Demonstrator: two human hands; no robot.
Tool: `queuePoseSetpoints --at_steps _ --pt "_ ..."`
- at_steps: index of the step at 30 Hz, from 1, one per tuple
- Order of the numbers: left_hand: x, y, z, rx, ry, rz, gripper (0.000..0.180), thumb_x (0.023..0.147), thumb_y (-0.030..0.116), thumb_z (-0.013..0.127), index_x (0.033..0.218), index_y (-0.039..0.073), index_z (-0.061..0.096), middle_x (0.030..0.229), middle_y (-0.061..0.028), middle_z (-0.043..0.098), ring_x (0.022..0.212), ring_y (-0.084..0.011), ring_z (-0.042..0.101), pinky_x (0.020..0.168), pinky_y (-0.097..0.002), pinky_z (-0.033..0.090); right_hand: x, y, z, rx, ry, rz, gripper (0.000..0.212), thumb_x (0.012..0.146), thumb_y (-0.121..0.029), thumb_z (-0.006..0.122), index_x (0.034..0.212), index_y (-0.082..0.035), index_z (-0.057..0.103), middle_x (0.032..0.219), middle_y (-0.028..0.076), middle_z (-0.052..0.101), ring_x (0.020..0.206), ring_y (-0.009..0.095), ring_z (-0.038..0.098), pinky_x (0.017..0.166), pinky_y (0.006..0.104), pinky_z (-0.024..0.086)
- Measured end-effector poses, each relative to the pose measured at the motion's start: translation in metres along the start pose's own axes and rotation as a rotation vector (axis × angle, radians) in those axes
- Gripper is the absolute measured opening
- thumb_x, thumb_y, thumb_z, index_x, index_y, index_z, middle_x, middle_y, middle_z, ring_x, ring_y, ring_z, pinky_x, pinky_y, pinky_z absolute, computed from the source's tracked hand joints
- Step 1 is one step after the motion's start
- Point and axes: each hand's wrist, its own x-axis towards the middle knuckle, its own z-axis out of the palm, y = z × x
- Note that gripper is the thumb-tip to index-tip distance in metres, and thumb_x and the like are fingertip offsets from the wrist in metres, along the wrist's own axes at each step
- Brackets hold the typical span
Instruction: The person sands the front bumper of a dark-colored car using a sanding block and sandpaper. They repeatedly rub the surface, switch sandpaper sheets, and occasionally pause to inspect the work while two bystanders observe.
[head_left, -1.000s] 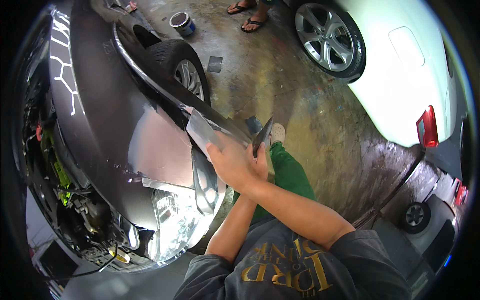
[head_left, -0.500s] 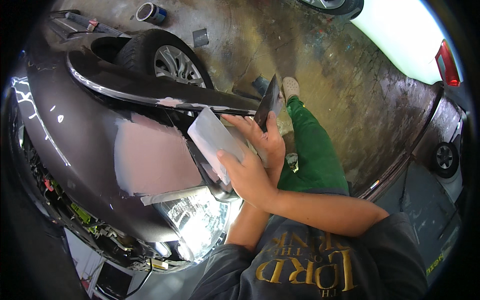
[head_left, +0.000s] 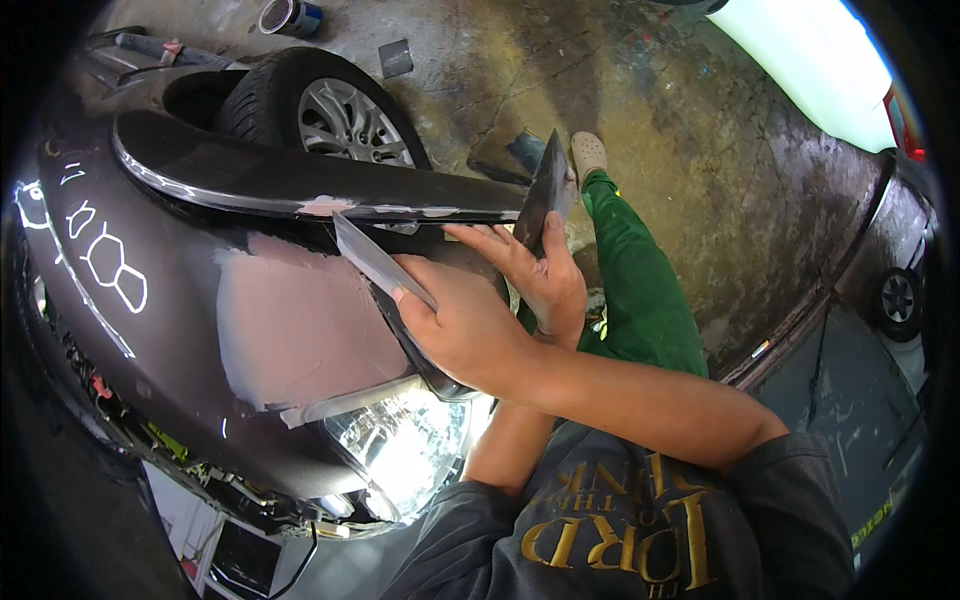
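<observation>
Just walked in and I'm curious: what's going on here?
A person stands by a dark car. Their right hand, crossed over to the left, holds a pale flat spreader by the edge of a pinkish patch on the car; whether it touches the car is hard to tell. Their left hand, farther right, holds a dark flat blade. The car's headlight is close to the patch.

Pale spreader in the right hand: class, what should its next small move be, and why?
Perhaps the right hand should draw the pale spreader lightly along the edge of the dark wheel-arch trim: its tip appears close beside a pink patch on that edge, and its blade slants towards it.
</observation>
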Motion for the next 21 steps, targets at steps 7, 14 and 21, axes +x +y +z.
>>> queuePoseSetpoints --at_steps 7,14,21 --pt "0.004 0.005 0.002 -0.081 -0.006 -0.027 0.098 0.096 0.000 0.061 0.157 -0.006 -0.016 0.164 -0.0329 0.009 0.151 -0.0372 0.021 0.123 -0.0407 0.016 0.011 -0.007 0.001 -0.136 -0.073 -0.043 0.025 0.097 -0.008 0.051 0.115 0.007 0.056 0.099 0.031 0.067 0.093 0.048 0.065 0.084 0.0538 0.053" --pt "0.004 0.016 0.004 -0.043 0.018 -0.008 0.099 0.095 0.001 0.062 0.158 -0.005 -0.015 0.164 -0.0334 0.006 0.152 -0.0385 0.017 0.124 -0.0407 0.012 0.015 -0.020 0.000 -0.244 -0.074 -0.038 0.028 0.093 -0.006 0.053 0.118 0.007 0.053 0.086 0.031 0.068 0.082 0.048 0.067 0.074 0.0541 0.053" --pt "0.002 0.015 0.007 -0.070 0.039 -0.039 0.100 0.095 -0.001 0.061 0.158 -0.003 -0.016 0.164 -0.0324 0.006 0.151 -0.0381 0.021 0.123 -0.0420 0.016 0.019 -0.029 -0.008 -0.259 -0.150 -0.028 0.020 0.090 -0.002 0.055 0.105 0.010 0.053 0.080 0.033 0.067 0.078 0.050 0.068 0.071 0.0547 0.056"
